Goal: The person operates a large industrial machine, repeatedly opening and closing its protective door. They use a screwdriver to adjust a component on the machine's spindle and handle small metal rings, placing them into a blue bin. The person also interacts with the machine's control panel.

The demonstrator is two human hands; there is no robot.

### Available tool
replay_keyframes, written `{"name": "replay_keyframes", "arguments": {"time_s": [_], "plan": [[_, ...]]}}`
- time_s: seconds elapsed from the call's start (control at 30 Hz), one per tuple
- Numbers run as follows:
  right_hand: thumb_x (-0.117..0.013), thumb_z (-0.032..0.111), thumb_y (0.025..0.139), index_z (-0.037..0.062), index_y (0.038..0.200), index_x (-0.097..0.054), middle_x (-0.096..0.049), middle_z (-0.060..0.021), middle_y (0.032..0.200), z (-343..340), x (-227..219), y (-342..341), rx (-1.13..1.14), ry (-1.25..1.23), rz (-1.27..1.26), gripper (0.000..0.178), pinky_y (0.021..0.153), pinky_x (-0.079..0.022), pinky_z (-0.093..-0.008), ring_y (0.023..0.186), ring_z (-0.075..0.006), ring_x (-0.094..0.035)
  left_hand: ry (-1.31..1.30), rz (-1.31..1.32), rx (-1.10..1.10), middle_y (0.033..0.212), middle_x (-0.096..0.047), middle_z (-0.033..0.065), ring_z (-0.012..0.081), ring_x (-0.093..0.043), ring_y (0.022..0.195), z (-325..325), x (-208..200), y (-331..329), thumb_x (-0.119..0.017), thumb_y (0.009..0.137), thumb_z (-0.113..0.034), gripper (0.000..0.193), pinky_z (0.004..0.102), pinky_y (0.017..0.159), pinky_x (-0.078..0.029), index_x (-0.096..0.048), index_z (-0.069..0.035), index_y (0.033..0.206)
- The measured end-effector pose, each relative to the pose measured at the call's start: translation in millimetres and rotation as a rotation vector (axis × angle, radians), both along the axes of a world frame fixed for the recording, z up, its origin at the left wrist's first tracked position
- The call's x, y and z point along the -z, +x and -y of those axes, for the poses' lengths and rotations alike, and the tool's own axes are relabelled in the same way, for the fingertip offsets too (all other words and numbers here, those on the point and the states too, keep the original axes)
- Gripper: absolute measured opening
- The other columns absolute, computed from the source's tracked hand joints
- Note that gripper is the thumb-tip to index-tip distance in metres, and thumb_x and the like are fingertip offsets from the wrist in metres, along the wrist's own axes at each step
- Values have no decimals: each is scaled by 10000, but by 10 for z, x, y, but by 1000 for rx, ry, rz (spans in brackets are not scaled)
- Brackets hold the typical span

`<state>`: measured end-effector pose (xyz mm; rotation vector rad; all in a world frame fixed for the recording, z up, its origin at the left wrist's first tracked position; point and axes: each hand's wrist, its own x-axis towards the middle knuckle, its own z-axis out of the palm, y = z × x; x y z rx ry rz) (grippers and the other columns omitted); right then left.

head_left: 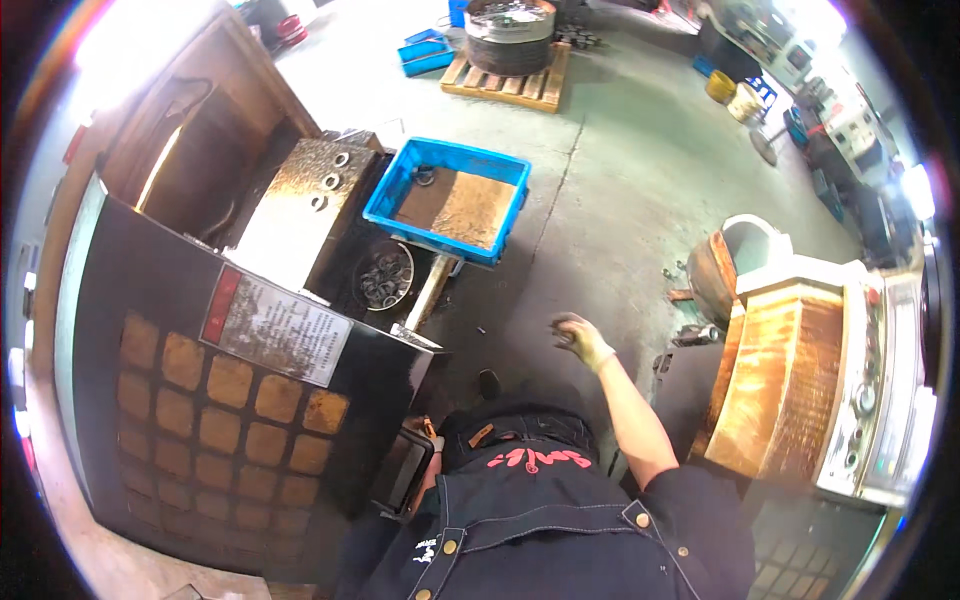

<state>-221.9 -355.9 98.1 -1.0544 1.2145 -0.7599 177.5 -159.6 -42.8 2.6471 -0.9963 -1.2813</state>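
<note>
My right hand, in a pale yellow glove with dark fingertips, hangs over the floor with its fingers loosely bent and apart. Nothing shows in it. Close to my left side, part of my left arm appears beside a dark, black-framed box at the machine's corner; the fingers of that hand cannot be made out. Ahead to the left stands a blue plastic bin, brown-bottomed, with dark ring parts in one corner. A round pan of dark metal rings is beside it. Three rings sit in a row on a stained metal block.
A dark machine panel with a grid of brown squares fills the left. At right is a rust-stained machine housing near a round bucket-like vessel. Far ahead, a large drum rests on a wooden pallet.
</note>
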Motion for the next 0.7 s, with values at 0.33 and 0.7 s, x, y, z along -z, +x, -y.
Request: {"name": "replay_keyframes", "arguments": {"time_s": [0.33,0.7], "plan": [[-656,164,720,66,1332,-287,-569,-164,1051,1792,355,2425,-261,7,197,721,692,-497,-286,755,-183,-595,100,98,-339,1023,-573,214,350,-562,945,-118,-449,-392,-675,603,-250,590,423,763,-442,-472,-46,1118],[-517,104,801,27,1057,-575,-628,-79,930,3129,-141,1534,-317,-228,-30,273,680,-478,-257,763,-127,-598,64,237,-588,1046,-569,219,324,-569,949,-92,-700,-1023,-639,646,-239,602,402,757,-436,-457,-7,1171]]}}
